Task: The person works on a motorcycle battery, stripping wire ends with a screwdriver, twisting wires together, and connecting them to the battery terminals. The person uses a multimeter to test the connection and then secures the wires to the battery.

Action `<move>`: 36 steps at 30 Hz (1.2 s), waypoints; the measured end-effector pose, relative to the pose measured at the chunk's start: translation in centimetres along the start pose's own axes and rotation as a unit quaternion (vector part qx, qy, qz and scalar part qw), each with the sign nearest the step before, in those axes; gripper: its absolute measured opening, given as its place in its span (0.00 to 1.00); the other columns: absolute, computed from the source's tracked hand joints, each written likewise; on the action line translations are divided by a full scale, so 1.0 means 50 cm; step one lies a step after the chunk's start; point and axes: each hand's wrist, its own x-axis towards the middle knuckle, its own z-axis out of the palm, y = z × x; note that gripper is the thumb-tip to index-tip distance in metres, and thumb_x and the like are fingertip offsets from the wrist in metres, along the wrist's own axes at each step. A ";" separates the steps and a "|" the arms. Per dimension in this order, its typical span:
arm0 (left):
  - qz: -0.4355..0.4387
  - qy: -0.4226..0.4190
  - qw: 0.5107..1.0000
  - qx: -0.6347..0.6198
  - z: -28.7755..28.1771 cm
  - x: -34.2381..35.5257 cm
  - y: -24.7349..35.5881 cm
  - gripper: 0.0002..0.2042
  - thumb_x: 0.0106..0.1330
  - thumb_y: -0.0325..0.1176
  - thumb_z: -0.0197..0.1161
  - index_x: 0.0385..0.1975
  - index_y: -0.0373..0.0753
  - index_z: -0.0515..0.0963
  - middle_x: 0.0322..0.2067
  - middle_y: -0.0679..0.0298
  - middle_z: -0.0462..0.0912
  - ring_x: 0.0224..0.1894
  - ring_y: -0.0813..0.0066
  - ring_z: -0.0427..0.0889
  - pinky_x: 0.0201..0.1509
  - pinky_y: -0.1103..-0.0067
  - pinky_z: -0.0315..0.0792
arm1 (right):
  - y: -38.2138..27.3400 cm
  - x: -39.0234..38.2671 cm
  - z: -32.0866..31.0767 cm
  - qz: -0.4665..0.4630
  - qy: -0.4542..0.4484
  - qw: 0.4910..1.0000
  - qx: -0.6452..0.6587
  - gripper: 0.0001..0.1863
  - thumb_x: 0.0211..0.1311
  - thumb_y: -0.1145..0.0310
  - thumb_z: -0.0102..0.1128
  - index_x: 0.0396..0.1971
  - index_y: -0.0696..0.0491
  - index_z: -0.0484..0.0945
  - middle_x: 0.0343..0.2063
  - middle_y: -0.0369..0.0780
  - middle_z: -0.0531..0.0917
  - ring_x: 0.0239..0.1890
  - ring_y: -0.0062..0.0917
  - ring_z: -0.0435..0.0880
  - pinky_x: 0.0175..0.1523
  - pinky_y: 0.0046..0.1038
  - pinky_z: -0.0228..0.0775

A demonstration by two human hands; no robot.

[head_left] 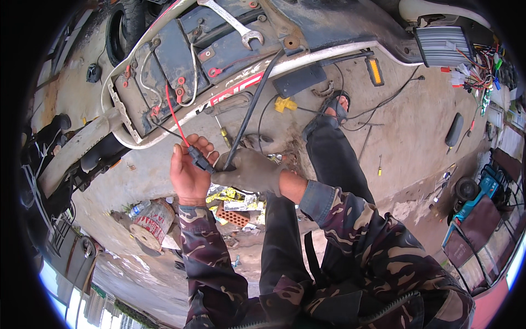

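Observation:
My left hand (188, 171), bare, is closed around a black plug connector (200, 159). A red wire (176, 118) and a black wire run from it up to the batteries (164, 77) in a vehicle's frame. My right hand (249, 171), in a grey glove, is closed at the connector's lower right end, on a thick black cable (249, 109) that slants up to the frame. The glove hides where cable and connector meet, so whether two halves are joined cannot be seen. An open-end wrench (233, 23) lies on top of the batteries.
The white frame rail (241, 88) crosses in front of me. On the ground lie screwdrivers (224, 133), a yellow connector (285, 104) and loose cables. A finned metal box (442, 46) with bundled wires sits at the right. A wooden spool (150, 225) and a perforated brick (232, 216) are nearby.

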 end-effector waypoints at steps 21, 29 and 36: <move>-0.117 -0.029 0.939 0.322 -0.054 0.270 -0.310 0.25 0.69 0.47 0.70 0.58 0.37 0.78 0.44 0.66 0.84 0.46 0.78 0.82 0.47 0.76 0.76 | 0.000 -0.045 -0.041 0.040 -0.170 0.947 0.270 0.17 0.67 0.56 0.71 0.39 0.58 0.87 0.26 0.34 0.84 0.29 0.17 0.79 0.37 0.26 0.72; 0.020 0.058 0.783 0.619 -0.019 0.464 -0.451 0.32 0.63 0.52 0.72 0.60 0.33 0.78 0.49 0.54 0.87 0.52 0.63 0.85 0.56 0.72 0.76 | 0.043 -0.067 -0.062 -0.003 -0.128 0.949 0.289 0.17 0.68 0.58 0.70 0.41 0.58 0.87 0.26 0.31 0.83 0.27 0.12 0.76 0.33 0.22 0.68; -0.067 0.023 0.769 0.635 0.043 0.448 -0.464 0.30 0.61 0.53 0.72 0.51 0.30 0.83 0.43 0.50 0.89 0.44 0.62 0.89 0.49 0.71 0.79 | 0.058 -0.076 -0.075 0.016 -0.130 0.941 0.312 0.15 0.69 0.58 0.69 0.40 0.58 0.87 0.26 0.31 0.83 0.28 0.10 0.75 0.34 0.22 0.68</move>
